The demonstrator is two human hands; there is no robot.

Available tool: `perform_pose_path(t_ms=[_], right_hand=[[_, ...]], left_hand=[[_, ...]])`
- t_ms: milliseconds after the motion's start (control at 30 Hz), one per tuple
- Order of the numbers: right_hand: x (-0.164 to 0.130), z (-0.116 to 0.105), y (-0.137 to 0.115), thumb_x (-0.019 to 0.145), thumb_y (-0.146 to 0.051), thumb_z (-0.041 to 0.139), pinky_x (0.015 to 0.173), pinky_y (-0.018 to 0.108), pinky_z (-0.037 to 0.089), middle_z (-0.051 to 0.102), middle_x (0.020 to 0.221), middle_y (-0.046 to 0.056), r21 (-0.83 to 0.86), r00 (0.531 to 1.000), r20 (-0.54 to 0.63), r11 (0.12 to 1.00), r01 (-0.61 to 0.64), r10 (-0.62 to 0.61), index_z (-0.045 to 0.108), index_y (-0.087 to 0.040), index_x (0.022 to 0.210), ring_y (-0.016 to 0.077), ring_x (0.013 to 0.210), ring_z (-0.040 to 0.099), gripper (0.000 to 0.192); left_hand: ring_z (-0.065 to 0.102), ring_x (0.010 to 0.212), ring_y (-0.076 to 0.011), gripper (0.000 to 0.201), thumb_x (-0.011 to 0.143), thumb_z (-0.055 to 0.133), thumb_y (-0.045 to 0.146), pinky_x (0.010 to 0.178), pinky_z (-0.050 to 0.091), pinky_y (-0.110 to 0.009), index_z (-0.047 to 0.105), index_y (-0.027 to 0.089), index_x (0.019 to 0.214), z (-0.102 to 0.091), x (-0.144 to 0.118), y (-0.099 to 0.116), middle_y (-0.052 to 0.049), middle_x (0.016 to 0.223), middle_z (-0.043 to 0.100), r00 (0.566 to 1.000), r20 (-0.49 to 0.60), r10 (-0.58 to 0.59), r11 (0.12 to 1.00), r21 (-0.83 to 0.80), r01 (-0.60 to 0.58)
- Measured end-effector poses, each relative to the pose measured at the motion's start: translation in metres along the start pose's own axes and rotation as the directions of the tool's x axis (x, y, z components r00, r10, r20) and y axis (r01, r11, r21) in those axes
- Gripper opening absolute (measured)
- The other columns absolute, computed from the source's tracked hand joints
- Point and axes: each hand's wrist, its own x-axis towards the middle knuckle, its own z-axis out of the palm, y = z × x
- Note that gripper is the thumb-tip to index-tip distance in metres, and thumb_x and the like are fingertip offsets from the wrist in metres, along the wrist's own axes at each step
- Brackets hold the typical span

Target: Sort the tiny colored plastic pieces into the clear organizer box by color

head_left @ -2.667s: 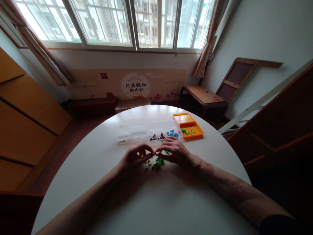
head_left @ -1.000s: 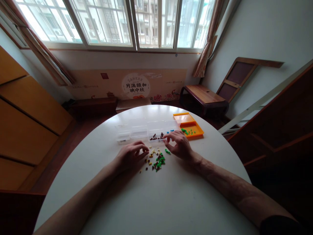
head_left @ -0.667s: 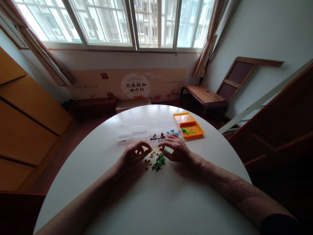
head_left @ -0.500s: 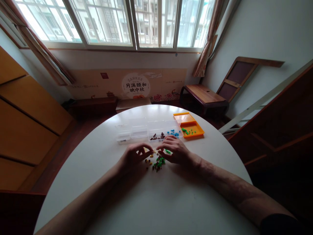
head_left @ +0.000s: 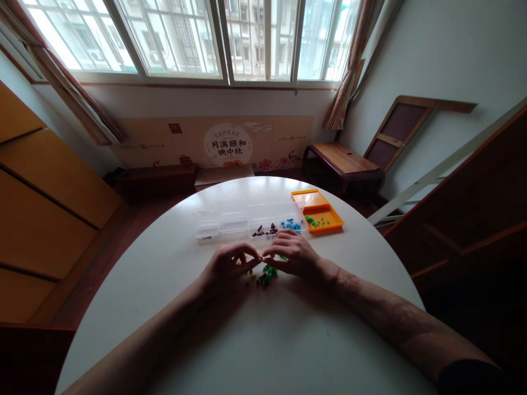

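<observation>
A small heap of tiny bricks (head_left: 266, 274), green, yellow and brown, lies on the round white table (head_left: 255, 340). My left hand (head_left: 226, 267) and my right hand (head_left: 295, 258) rest on the table on either side of the heap. Their fingertips meet above it, pinching one tiny pale brick (head_left: 259, 254) between them. The hands hide part of the heap. Just beyond the fingers stands a clear divided box (head_left: 233, 222) with brown pieces (head_left: 265, 231) and blue pieces (head_left: 291, 225) in separate compartments.
An orange tray (head_left: 329, 216) holding a few green pieces (head_left: 315, 221) sits right of the clear box. Past the table's far edge are a low wooden bench (head_left: 343, 160), a printed cardboard panel (head_left: 226, 144) under the window, and wooden boards leaning at both sides.
A second ago my right hand was stretched out at the clear box. It has drawn back to the heap, and both hands' fingertips have come together over it.
</observation>
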Motion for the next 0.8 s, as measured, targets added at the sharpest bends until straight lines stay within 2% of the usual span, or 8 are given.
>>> perform_pose_path(t_ms=[267, 367, 467, 600, 700, 800], right_hand=[[0.000, -0.001, -0.001, 0.106, -0.030, 0.073, 0.092, 0.036, 0.053, 0.076, 0.084, 0.000, 0.004, 0.999, 0.032, 1.000, -0.005, 0.005, 0.076, -0.026, 0.103, 0.0181, 0.079, 0.067, 0.006], [0.001, -0.003, -0.002, 0.105, -0.026, 0.073, 0.089, 0.035, 0.053, 0.076, 0.083, 0.000, 0.029, 0.999, -0.011, 0.999, -0.044, 0.045, 0.075, -0.025, 0.100, 0.0176, 0.078, 0.067, 0.005], [0.003, -0.004, -0.001, 0.104, -0.023, 0.073, 0.088, 0.035, 0.052, 0.077, 0.085, 0.000, 0.024, 0.987, -0.083, 0.990, -0.139, 0.141, 0.075, -0.025, 0.100, 0.0182, 0.081, 0.067, 0.005], [0.001, -0.004, 0.006, 0.104, -0.024, 0.073, 0.087, 0.037, 0.050, 0.077, 0.084, -0.001, -0.014, 0.929, -0.170, 0.942, -0.336, 0.329, 0.076, -0.025, 0.096, 0.0193, 0.081, 0.067, 0.008], [-0.002, -0.003, 0.011, 0.103, -0.029, 0.074, 0.096, 0.041, 0.048, 0.079, 0.090, 0.001, -0.095, 0.870, -0.189, 0.873, -0.478, 0.455, 0.077, -0.026, 0.101, 0.0233, 0.090, 0.068, 0.005], [-0.003, -0.005, 0.011, 0.103, -0.034, 0.075, 0.104, 0.045, 0.046, 0.079, 0.097, 0.003, -0.158, 0.839, -0.175, 0.826, -0.541, 0.515, 0.077, -0.026, 0.107, 0.0273, 0.100, 0.067, 0.009]], left_hand=[[0.061, 0.061, -0.0082, 0.009, 0.097, 0.079, 0.025, 0.061, 0.049, -0.018, 0.079, 0.018, 0.093, 0.003, -0.002, -0.006, 0.001, 0.076, 0.076, 1.000, -0.013, 0.028, 0.999, 0.035, -0.028], [0.062, 0.064, -0.0088, 0.005, 0.097, 0.076, 0.022, 0.062, 0.049, -0.018, 0.078, 0.018, 0.099, -0.002, -0.001, -0.006, 0.000, 0.079, 0.076, 1.000, -0.006, 0.025, 0.999, 0.025, -0.025], [0.063, 0.069, -0.0097, 0.009, 0.094, 0.073, 0.016, 0.064, 0.050, -0.019, 0.075, 0.017, 0.102, -0.012, -0.001, -0.008, -0.003, 0.089, 0.075, 0.999, 0.003, 0.054, 0.998, 0.019, -0.054], [0.061, 0.076, -0.0118, 0.009, 0.091, 0.072, 0.017, 0.062, 0.049, -0.020, 0.074, 0.017, 0.099, -0.025, -0.004, -0.014, -0.006, 0.097, 0.071, 0.995, 0.058, 0.080, 0.996, 0.021, -0.081], [0.056, 0.072, -0.0115, 0.008, 0.091, 0.074, 0.022, 0.058, 0.045, -0.020, 0.076, 0.017, 0.098, -0.029, -0.007, -0.019, -0.005, 0.092, 0.066, 0.987, 0.154, 0.055, 0.997, 0.039, -0.062], [0.052, 0.067, -0.0097, 0.009, 0.091, 0.075, 0.024, 0.058, 0.042, -0.020, 0.077, 0.018, 0.098, -0.031, -0.007, -0.018, -0.003, 0.091, 0.064, 0.972, 0.232, 0.025, 0.997, 0.070, -0.043]])
